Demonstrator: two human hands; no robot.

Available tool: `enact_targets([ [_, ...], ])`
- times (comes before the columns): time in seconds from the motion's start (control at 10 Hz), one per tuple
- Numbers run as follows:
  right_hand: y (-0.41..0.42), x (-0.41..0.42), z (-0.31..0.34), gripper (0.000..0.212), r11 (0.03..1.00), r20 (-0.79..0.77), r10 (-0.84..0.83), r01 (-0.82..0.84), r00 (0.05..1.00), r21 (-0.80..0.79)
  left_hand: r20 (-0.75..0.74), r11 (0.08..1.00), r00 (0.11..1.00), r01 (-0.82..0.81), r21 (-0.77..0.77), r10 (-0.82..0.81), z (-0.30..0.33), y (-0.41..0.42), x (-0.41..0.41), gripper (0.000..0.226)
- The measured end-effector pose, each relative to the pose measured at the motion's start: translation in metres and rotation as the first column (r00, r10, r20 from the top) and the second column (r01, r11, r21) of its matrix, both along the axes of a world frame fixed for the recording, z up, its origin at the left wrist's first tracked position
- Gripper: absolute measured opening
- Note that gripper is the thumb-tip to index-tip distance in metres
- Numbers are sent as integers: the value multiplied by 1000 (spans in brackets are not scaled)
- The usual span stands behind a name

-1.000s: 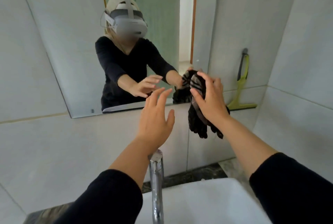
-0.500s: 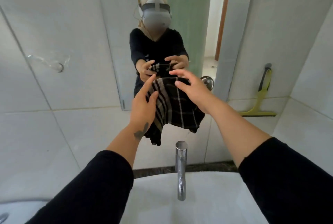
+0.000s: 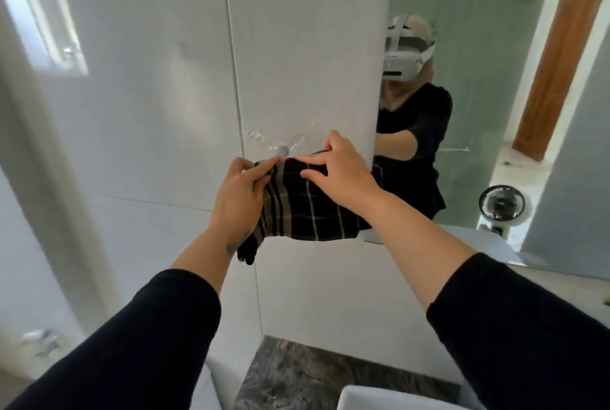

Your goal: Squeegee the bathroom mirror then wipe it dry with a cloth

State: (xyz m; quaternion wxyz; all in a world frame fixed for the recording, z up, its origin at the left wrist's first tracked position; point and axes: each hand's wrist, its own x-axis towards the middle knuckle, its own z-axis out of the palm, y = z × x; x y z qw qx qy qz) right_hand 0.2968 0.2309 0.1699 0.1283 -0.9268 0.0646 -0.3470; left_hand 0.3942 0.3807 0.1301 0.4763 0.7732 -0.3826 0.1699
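two hands (image 3: 290, 185), soft plaid cloth (image 3: 307, 208), glossy tile wall (image 3: 148, 112)

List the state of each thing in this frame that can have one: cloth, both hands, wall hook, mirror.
cloth: spread, held up at the hook
left hand: gripping the cloth's left edge
right hand: fingers on the cloth's top edge
wall hook: bare, nothing hanging
mirror: no streaks discernible

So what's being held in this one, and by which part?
The plaid cloth, by its top edge: left hand pinches the left corner, right hand has its fingers on the right part, against the wall by the hook.
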Motion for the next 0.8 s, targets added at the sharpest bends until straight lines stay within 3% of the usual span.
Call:
enact_targets([
  [0.3,-2,77,-20,33,918,198,-235,284,952,-275,-161,995,985,-71,-77,58,-14,-41,57,33],
  [0.4,-7,80,-45,36,913,285,-248,322,926,-252,-25,995,995,-99,-34,98,-31,-46,59,44],
  [0.5,1,74,-63,38,932,252,-304,342,919,-123,-67,992,995,-84,-92,78,-42,-48,56,46],
  [0.6,12,64,-71,48,953,85,-303,302,949,30,-140,991,990,-22,-132,4,-54,-47,45,49],
  [0.7,9,32,-82,62,978,-88,-118,131,989,161,-123,991,990,-84,-102,71,-89,-35,39,56],
  [0.8,-1,-37,-82,58,953,-174,130,-75,976,292,-151,974,963,-216,61,223,-135,-3,12,64],
])
